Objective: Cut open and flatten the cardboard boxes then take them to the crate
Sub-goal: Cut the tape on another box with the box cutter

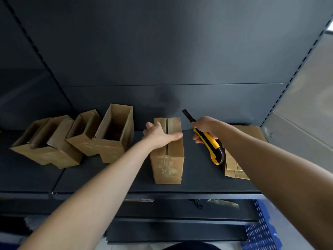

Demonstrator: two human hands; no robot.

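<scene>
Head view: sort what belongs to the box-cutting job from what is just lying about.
Job: closed brown cardboard box under the left hand; yellow-and-black utility knife in the right hand; opened brown cardboard boxes; flattened brown cardboard; blue perforated crate.
Lying about: dark metal shelf; crumpled scrap below it.

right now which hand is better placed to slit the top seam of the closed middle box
Right. The right hand grips the utility knife, blade out, beside the closed box. The left hand rests on the box top, holding no tool, so it is probably better left steadying.
</scene>
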